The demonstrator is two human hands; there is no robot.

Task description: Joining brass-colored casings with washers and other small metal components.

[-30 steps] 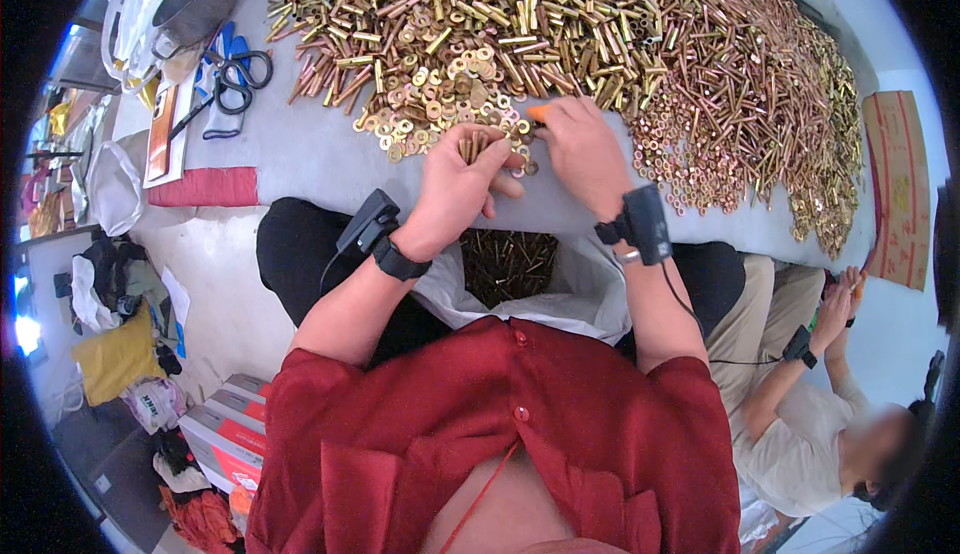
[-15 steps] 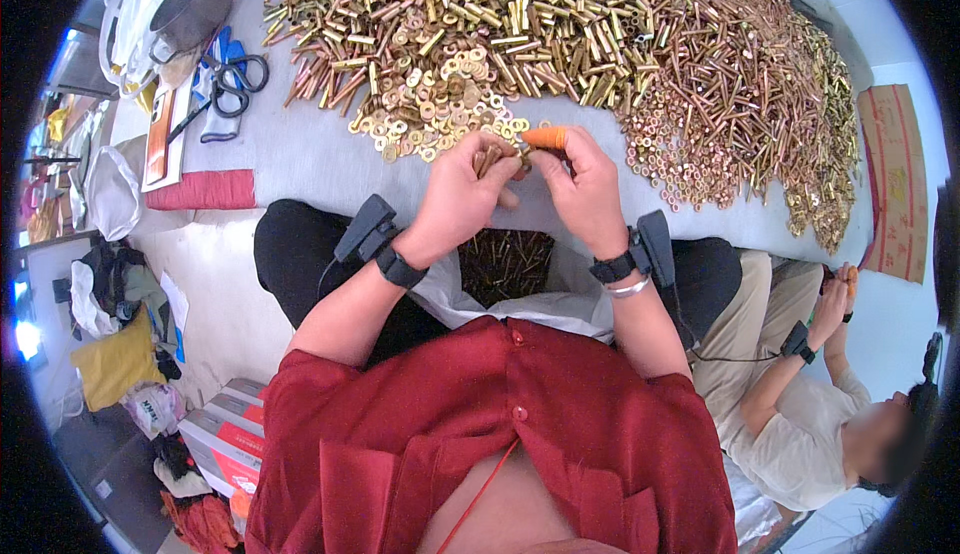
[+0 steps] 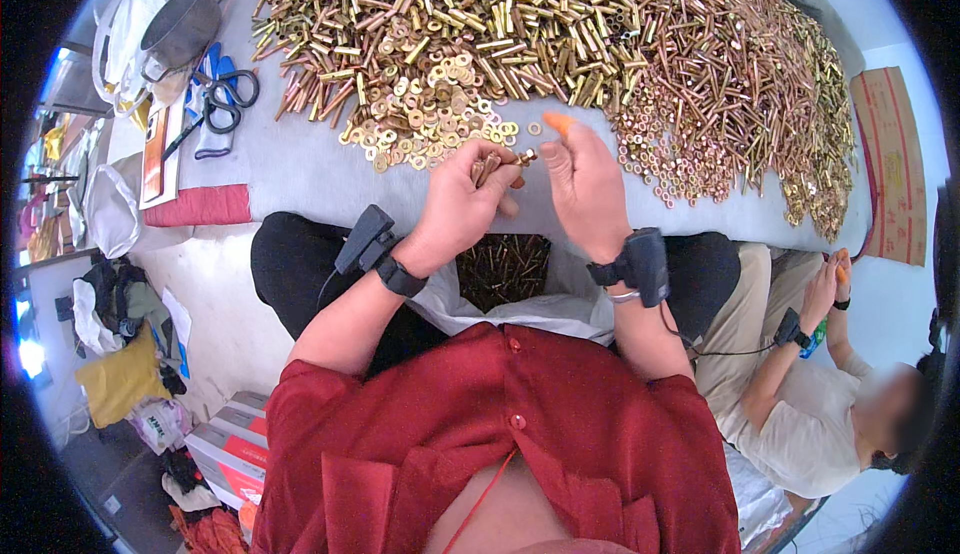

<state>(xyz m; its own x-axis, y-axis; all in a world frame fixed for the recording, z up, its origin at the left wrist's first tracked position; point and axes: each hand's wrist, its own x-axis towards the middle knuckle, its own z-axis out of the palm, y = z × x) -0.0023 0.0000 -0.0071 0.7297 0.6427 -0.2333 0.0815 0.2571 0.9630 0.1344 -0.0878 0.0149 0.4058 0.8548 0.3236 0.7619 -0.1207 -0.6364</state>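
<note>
My left hand (image 3: 468, 189) is closed on several copper-coloured metal bolts (image 3: 488, 168). From its thumb and forefinger a shiny piece like a nut (image 3: 526, 157) sticks out. Just to the right, my right hand (image 3: 585, 192) is apart from it with fingers raised, and I see nothing held in it. An orange finger cover (image 3: 558, 123) is on one of its fingers. Beyond both hands lie a heap of flat brass-coloured washers (image 3: 415, 119) and a large pile of metal sleeves (image 3: 470, 14). Small nuts (image 3: 680, 169) are scattered at the right.
Between my legs an open white sack (image 3: 440, 299) holds dark bolts (image 3: 503, 272). At the far left are scissors (image 3: 220, 104) and a metal pan (image 3: 182, 24). Thin bolts (image 3: 760, 84) fill the right of the table. A co-worker (image 3: 800, 414) sits at my right.
My right hand has drawn back from the left hand, its fingers lifting and opening. My left hand stays in about the same place, with the pieces still in it.
</note>
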